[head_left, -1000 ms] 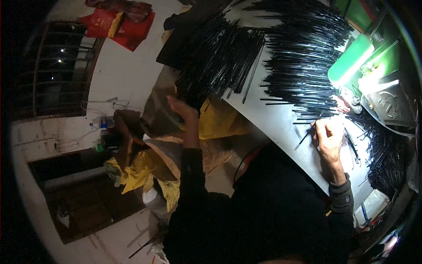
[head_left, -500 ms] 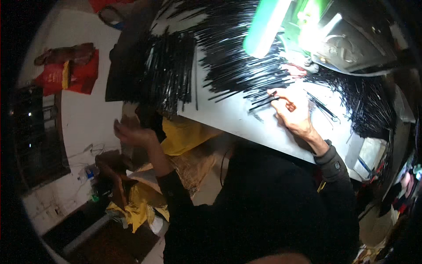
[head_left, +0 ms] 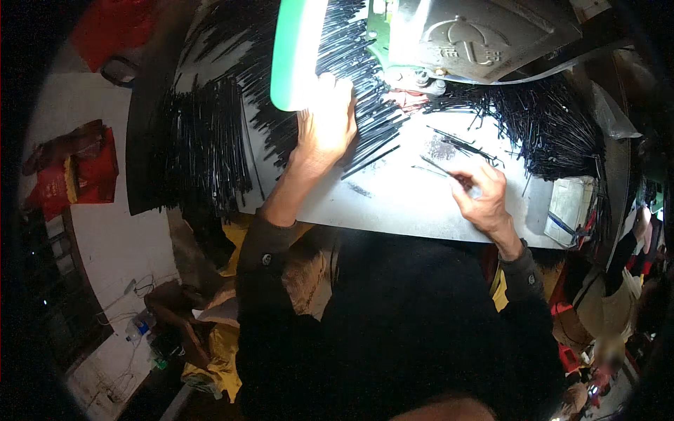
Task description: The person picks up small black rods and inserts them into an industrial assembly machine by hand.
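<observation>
My right hand (head_left: 484, 193) is closed in a pinch on a thin black rod (head_left: 435, 165), whose end points left toward the machine. It hovers over the bare white tabletop (head_left: 414, 210). To its left, my left hand (head_left: 324, 130) rests against the big pile of thin black rods (head_left: 379, 119), right beside a green-and-white lamp-like bar (head_left: 298, 56). Strong glare washes out its fingers, so their grip is unclear. A few loose rods (head_left: 463, 145) lie between my right hand and the machine (head_left: 484, 38).
Another bundle of black rods (head_left: 210, 140) lies at the table's left end. A heap of rods (head_left: 554, 130) sits at the far right, above a white tray-like box (head_left: 570, 203). Yellow sacking (head_left: 217, 358) lies below on the left. A red bag (head_left: 91, 175) hangs on the wall.
My left hand has come from off the table's left side onto the rod pile. My right hand has drawn back from the pile with a rod. The view has turned.
</observation>
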The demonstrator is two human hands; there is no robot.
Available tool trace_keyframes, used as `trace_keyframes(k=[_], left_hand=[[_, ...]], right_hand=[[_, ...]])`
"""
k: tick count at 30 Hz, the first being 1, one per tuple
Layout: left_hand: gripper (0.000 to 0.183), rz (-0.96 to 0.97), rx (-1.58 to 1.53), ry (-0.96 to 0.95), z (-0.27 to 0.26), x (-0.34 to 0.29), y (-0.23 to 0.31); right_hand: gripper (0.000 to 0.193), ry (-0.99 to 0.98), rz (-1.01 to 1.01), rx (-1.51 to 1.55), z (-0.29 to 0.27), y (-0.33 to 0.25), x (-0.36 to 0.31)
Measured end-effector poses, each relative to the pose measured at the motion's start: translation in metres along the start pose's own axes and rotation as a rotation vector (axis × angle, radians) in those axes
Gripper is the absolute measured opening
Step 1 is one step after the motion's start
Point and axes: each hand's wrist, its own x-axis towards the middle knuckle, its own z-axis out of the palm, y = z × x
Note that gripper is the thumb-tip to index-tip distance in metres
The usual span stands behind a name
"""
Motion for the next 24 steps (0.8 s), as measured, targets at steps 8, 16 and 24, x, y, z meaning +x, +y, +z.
trace_keyframes(k=[8, 16, 24], left_hand=[[0.017, 0.059, -0.029, 0.02, 0.007, 0.0, -0.002], [0.021, 0.087, -0.016, -0.038, 0.007, 0.014, 0.004], [0.012, 0.187, -0.155, 0.139, 0.014, 0.021, -0.005]], right_hand=[[0.017, -0.08, -0.055, -0.307, 0.006, -0.018, 0.007], [0.013, -0.009, 0.041, -0.147, 0.021, -0.02, 0.02], [0.009, 0.051, 0.189, 0.101, 0.031, -0.013, 0.04]])
